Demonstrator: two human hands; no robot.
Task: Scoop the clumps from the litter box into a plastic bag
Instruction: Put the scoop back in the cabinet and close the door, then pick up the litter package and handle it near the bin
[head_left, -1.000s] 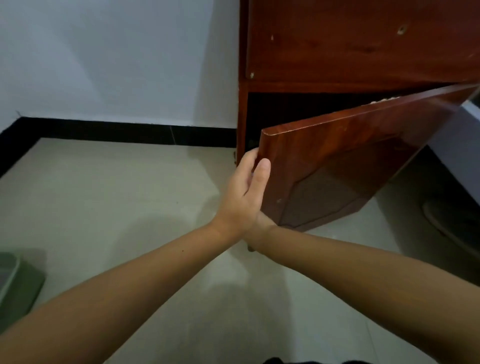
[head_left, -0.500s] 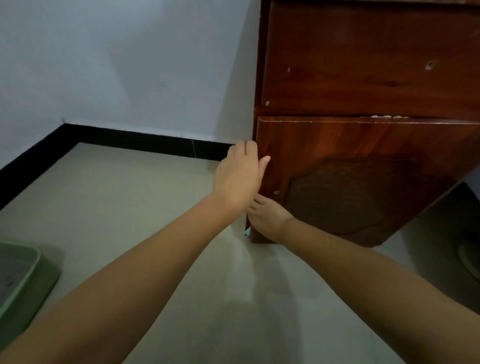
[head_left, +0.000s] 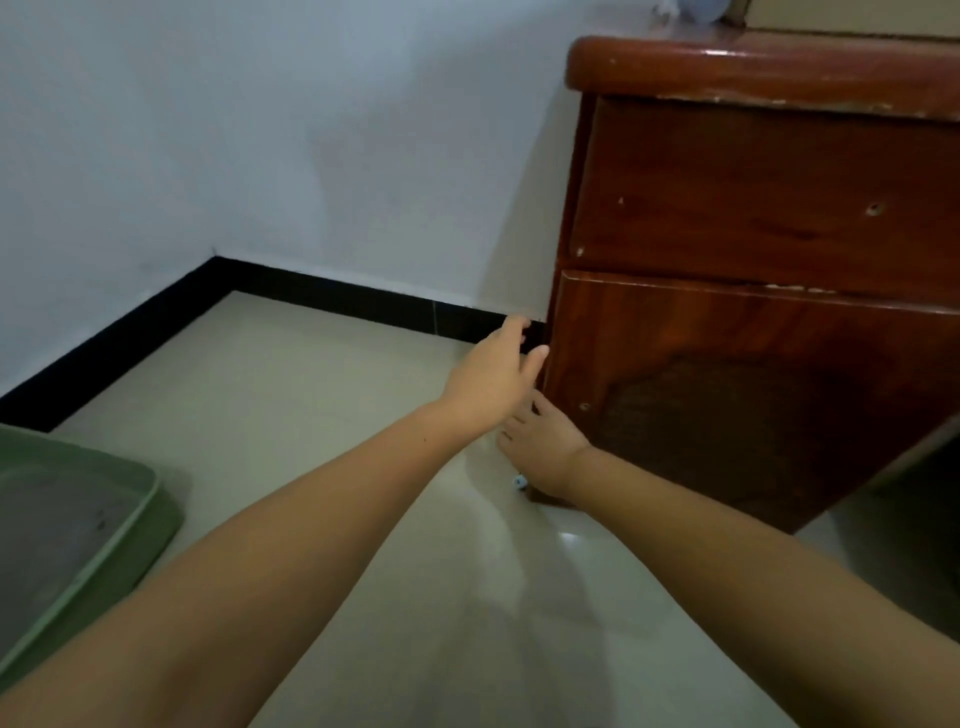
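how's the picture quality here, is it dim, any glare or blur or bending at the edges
Head view: dim, bluish light; a small glare patch on the floor near the right hand, and highlights along the cabinet top edge. Soft shadows fall under both forearms. Wide-angle bending tilts the cabinet and curves the baseboard. The left hand and the litter box look slightly soft.

The room is dim, with soft, even light and a cool bluish cast on the wall (head_left: 260, 130). A small white glare spot sits on the glossy floor (head_left: 569, 538) just below the cabinet (head_left: 753, 218), and the cabinet's rounded top edge carries faint highlights. Soft shadows of the arms fall on the floor beneath them. The cabinet's lower front is murky. Wide-angle distortion tilts the cabinet and bends the baseboard (head_left: 363, 301). Detail is slightly soft and grainy throughout.
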